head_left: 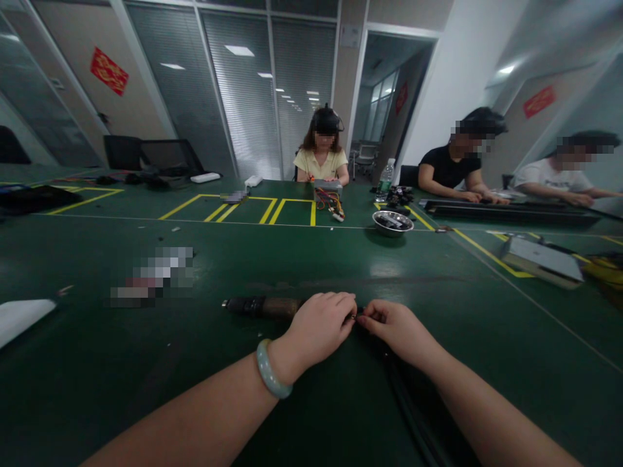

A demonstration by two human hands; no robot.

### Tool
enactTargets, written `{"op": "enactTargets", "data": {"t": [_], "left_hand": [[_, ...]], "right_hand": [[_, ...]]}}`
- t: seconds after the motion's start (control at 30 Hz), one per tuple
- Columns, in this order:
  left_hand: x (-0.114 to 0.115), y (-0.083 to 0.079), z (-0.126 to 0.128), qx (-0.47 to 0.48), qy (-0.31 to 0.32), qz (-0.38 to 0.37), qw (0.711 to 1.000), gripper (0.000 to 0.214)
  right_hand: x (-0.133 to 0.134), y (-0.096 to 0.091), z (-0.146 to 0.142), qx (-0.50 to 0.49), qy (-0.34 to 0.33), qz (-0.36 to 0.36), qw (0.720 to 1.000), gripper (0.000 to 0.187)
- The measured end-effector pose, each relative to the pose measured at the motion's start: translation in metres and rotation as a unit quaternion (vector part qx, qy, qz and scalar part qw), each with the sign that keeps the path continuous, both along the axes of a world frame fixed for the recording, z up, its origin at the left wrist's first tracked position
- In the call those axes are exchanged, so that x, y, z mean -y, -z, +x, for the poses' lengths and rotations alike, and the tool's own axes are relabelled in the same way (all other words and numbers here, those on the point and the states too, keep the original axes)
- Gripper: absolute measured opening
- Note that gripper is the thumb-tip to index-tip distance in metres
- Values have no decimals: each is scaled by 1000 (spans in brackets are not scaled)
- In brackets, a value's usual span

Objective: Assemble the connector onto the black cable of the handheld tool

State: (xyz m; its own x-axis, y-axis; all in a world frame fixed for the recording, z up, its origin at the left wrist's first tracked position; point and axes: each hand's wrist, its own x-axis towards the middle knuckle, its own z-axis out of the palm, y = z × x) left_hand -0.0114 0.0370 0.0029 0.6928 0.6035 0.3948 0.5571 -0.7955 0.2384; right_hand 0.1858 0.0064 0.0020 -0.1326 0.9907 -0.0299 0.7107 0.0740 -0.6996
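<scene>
A dark electric screwdriver (272, 307) lies on its side on the green table, its metal tip pointing left. My left hand (321, 324), with a pale green bangle at the wrist, is closed over the tool's rear end and hides it. Close beside it, my right hand (402, 331) is closed in a pinch at the end of a black cable (403, 402). From there the cable runs down the table towards me, partly beside my right forearm. The joint between cable and screwdriver is mostly hidden by my fingers.
Across the table sits a person (321, 159) at a grey box with coloured wires (328, 194). Two people work at the right near long black bars (506, 213). A metal bowl (393, 224), a bottle (386, 178) and a silver case (542, 259) stand farther off. White material (24, 318) lies left.
</scene>
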Motion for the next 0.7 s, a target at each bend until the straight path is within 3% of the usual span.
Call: {"op": "enactTargets", "data": {"t": [0.3, 0.7], "left_hand": [[2, 0, 0, 10, -22, -4, 1000, 20], [0, 2, 0, -3, -5, 9, 1000, 11]], "right_hand": [[0, 0, 0, 7, 4, 0, 1000, 22], [1, -1, -1, -1, 4, 2, 1000, 20]]}}
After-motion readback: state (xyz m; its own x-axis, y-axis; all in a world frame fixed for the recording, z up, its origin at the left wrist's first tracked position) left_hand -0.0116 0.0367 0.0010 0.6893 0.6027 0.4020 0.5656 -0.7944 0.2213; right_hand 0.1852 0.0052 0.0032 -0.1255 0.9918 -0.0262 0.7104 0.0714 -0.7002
